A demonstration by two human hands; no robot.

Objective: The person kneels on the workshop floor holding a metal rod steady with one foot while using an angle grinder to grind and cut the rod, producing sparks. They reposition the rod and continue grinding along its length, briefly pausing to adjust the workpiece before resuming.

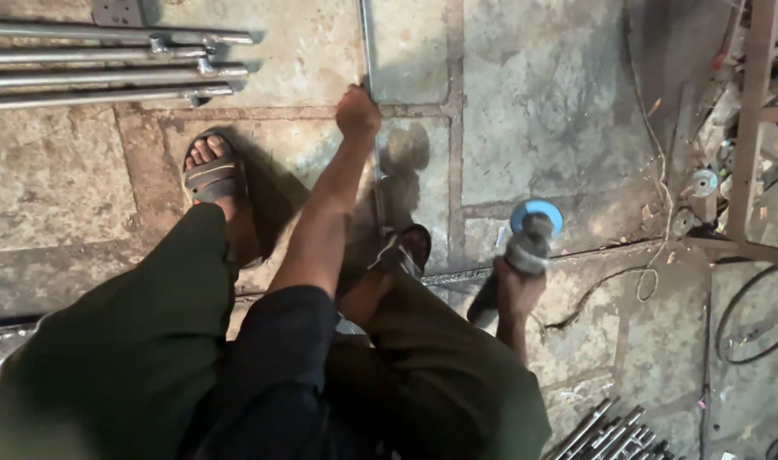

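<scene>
A long thin steel rod point(368, 43) lies on the stone-slab floor point(533, 102), its long axis running almost straight away from the person, from the top edge of the view down toward the right foot. The left hand point(357, 112) is closed in a fist around it partway along, arm stretched forward, so the rod passes through the grip and continues both beyond the knuckles and back toward the body. Below the fist the rod runs to the sandalled right foot point(403, 251), which sits over or just beside it; whether the sole presses on it cannot be told.

The right hand point(516, 290) is wrapped shut around the dark body of an angle grinder point(525, 243), held low and off to the right of the rod, its blue-rimmed disc point(537, 213) pointing away from the person. The grinder is well apart from the rod, so the left hand is the one on the metal. A cord point(610, 285) trails across the floor to the right.

The left foot point(212, 175) stands to the left of the rod. At upper left a bundle of steel tubes point(108, 64) lies crosswise; more rods point(610, 434) lie at lower right. No container can be made out.
</scene>
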